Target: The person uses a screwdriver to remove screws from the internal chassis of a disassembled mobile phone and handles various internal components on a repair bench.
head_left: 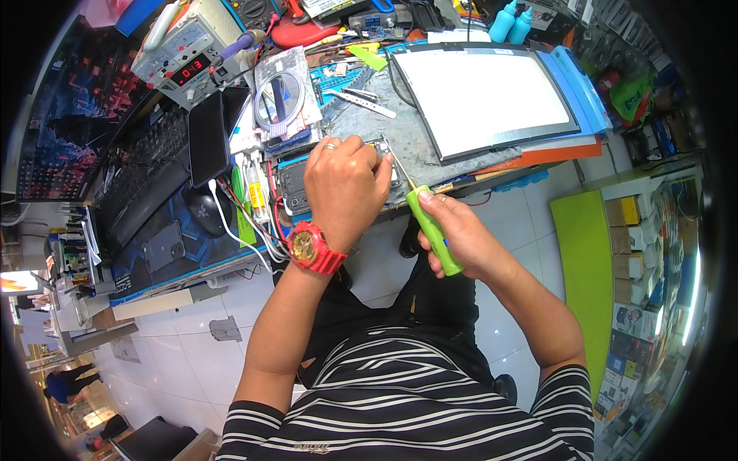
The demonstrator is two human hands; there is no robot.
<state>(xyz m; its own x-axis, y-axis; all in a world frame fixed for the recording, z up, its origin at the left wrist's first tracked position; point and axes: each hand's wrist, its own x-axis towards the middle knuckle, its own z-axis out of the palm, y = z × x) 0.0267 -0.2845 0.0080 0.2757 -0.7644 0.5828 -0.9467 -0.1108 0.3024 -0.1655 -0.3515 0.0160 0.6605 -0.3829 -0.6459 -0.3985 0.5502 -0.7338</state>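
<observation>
An opened phone (296, 188) lies at the bench's front edge, partly hidden by my left hand (343, 184). That hand is curled over its upper right part, fingertips mostly out of sight. A red wristwatch is on that wrist. My right hand (450, 234) grips a green-handled screwdriver (432, 225), whose thin shaft reaches up to the phone's right end, beside my left fingers. Just beyond, metal tweezers (360, 103) lie on the grey mat (361, 125).
Left are a monitor (73, 115), keyboard, mouse (201, 203), upright-screened phone (207, 138), cables and power supply (184, 54). A white panel (492, 100) lies right, below blue bottles. Below the bench are tiles; a green-edged shelf stands right. Another person (65, 384) is far lower left.
</observation>
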